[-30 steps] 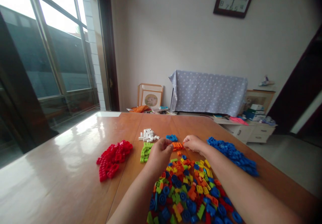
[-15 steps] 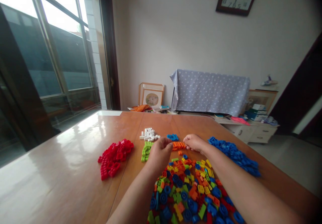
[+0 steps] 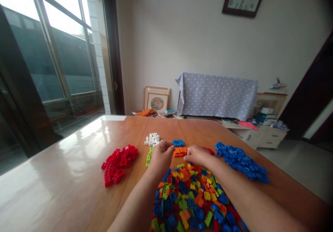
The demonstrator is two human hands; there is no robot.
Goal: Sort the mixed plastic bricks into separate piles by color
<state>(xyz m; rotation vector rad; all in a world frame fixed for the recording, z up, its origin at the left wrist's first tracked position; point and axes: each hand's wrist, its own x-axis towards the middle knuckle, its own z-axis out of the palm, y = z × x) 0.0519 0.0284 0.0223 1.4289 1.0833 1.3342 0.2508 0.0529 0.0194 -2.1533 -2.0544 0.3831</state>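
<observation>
My left hand point(image 3: 160, 156) rests at the far edge of a mixed pile of coloured bricks point(image 3: 192, 197), its fingers curled shut beside a small row of orange bricks point(image 3: 180, 151). What it pinches, if anything, is hidden. My right hand point(image 3: 198, 155) lies just right of the orange bricks, fingers bent down onto the mixed pile; its fingertips are out of sight. A green stack point(image 3: 149, 155) is partly covered by my left hand.
Sorted heaps lie on the wooden table point(image 3: 78, 176): red bricks point(image 3: 117, 162) at left, white bricks point(image 3: 153, 139) and a few light-blue ones point(image 3: 178, 142) at the back, dark-blue bricks point(image 3: 240, 160) at right. A cloth-covered cabinet point(image 3: 217, 94) stands behind.
Both hands have drawn back slightly toward me, the right one moving left and down onto the mixed pile. The left hand now covers more of the green stack.
</observation>
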